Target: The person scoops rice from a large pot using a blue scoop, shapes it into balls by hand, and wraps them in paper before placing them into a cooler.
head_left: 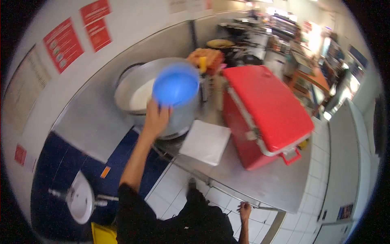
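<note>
My left hand (157,120) is closed on the near rim of a blue bowl (175,86), which is smeared by motion. The bowl is over the right side of a large metal pot (178,118) and hides part of its mouth. Something white (142,95) shows inside the pot. My right hand (244,210) hangs low by the front edge of the metal table (280,185), its fingers loosely bent and apart, with nothing I can make out in them.
A red cooler box (268,110) with its lid down stands right of the pot. Between them lies a white square sheet or board (205,142). Orange cloth (207,59) is behind the pot. A white washbasin (81,199) is at lower left.
</note>
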The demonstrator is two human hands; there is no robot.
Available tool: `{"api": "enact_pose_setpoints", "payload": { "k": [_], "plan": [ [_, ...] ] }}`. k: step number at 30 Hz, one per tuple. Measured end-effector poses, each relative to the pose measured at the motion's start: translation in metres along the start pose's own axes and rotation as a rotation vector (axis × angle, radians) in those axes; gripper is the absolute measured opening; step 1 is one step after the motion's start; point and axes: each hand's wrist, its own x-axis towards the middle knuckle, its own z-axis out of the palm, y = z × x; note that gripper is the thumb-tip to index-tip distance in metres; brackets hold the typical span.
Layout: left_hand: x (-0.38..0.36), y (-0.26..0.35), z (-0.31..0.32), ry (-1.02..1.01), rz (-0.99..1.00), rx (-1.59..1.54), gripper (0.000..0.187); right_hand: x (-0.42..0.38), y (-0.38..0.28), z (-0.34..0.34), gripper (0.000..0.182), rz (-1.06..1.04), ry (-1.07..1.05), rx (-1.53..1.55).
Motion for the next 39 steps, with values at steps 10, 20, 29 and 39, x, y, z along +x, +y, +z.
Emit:
{"api": "enact_pose_setpoints", "payload": {
  "k": [10,20,29,39],
  "plan": [
    [0.161,-0.233,-0.052,-0.769,0.225,1.059,0.056,0.094,-0.266,0.224,0.012,-0.361,0.001,-0.244],
    [0.208,-0.263,-0.039,-0.999,0.141,0.469,0.028,0.095,-0.508,0.125,0.046,-0.71,0.532,-1.356],
    [0.254,-0.235,-0.018,-0.924,0.136,0.469,0.017,0.114,-0.53,0.104,0.047,-0.658,0.111,-1.693],
    [0.231,-0.214,-0.015,-0.907,0.129,0.63,0.017,0.117,-0.634,0.047,0.028,-0.988,0.239,-1.707]
  ]
}}
